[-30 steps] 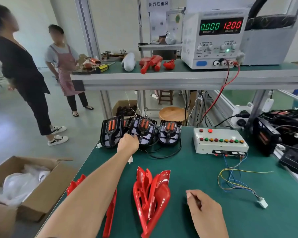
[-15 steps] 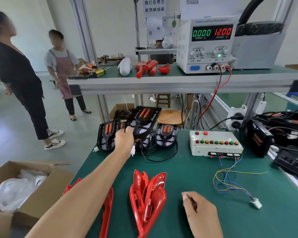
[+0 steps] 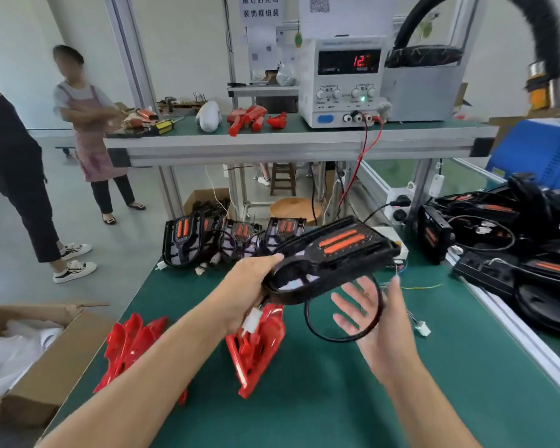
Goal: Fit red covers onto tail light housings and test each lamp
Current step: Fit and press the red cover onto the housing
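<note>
Red covers [image 3: 256, 347] lie unfitted on the worktop [image 3: 304, 399]; left hand [image 3: 244, 292] grips one housing [image 3: 333, 257], right hand [image 3: 369, 315] spread open, holding nothing; fitting and testing remain.

Two people [image 3: 88, 130] stand at the left of the frame on the grey floor. A cardboard box [image 3: 42, 360] with white wrapping sits lower left. A wooden stool [image 3: 293, 208] stands centre, and a blue crate [image 3: 537, 153] at the right edge.

Glossy red plastic covers [image 3: 256, 347]; matt green mat [image 3: 320, 399].
</note>
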`<state>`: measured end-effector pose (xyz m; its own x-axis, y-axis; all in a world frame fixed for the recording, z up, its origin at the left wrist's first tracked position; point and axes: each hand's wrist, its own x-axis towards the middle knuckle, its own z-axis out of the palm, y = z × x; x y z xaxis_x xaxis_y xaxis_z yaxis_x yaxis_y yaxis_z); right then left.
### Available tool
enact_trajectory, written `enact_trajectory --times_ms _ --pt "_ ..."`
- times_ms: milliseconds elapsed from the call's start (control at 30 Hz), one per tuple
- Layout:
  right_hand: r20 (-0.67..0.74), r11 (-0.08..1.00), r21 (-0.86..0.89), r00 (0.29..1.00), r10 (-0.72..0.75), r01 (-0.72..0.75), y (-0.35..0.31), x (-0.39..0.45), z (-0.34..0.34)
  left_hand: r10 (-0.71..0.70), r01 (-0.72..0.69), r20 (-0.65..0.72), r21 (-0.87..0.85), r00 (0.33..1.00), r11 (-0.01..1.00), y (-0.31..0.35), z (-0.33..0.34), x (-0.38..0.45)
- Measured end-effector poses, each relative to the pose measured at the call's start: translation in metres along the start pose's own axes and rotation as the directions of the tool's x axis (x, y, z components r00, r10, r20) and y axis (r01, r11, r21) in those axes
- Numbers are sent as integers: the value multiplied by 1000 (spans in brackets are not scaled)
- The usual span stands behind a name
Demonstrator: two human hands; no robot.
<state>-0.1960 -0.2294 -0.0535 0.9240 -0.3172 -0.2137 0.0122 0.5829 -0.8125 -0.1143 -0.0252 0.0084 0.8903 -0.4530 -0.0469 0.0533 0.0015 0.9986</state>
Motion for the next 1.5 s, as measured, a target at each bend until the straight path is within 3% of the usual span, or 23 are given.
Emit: enact_trajectory --times_ms 67,133,200,400,500,667,767,900,1067,1133,1267,1367,1433,1500 --pt "81 997 9 994 78 -79 -16 -10 -9 -7 12 -40 121 999 993 -15 9 -6" --pt "41 994 -106 998 43 -39 -23 -16 -26 13 16 -85 333 996 943 -27 15 -9" --pt "19 972 -235 999 35 -29 -23 -25 -41 4 26 -74 389 997 921 -39 20 -12" --pt "-223 836 -531 975 19 -138 -13 -36 -63 4 51 -91 600 996 798 -68 44 -19" --pt "-277 581 -789 960 -47 -199 -6 -36 -75 -54 104 -95 660 994 744 -76 54 -24" --pt "-112 77 -992 981 -159 -101 2 -43 -86 -151 120 -28 754 988 646 -80 59 -29" --pt "-40 -27 -999 983 -181 -46 9 -47 -87 -182 125 -19 795 983 593 -83 59 -29" --pt "-12 -76 -997 984 -177 -26 10 -55 -89 -109 120 -74 847 991 517 -83 61 -30" --pt "0 5 -1000 982 -187 1 12 -65 -91 100 1 -23 975 995 221 -81 56 -45" --pt "4 36 -999 982 -187 11 11 -65 -92 188 24 -76 963 979 267 -77 47 -52" --pt "34 84 -995 980 -196 52 9 -66 -92 316 239 -381 882 869 406 -64 6 -55" --pt "21 126 -991 968 -251 54 11 -67 -93 151 431 -516 817 843 382 -58 -27 -49" --pt "5 146 -988 959 -284 49 12 -67 -94 -4 495 -525 800 851 340 -61 -39 -43" --pt "-8 156 -987 955 -297 40 14 -67 -95 -157 510 -489 772 858 379 -66 -43 -38"
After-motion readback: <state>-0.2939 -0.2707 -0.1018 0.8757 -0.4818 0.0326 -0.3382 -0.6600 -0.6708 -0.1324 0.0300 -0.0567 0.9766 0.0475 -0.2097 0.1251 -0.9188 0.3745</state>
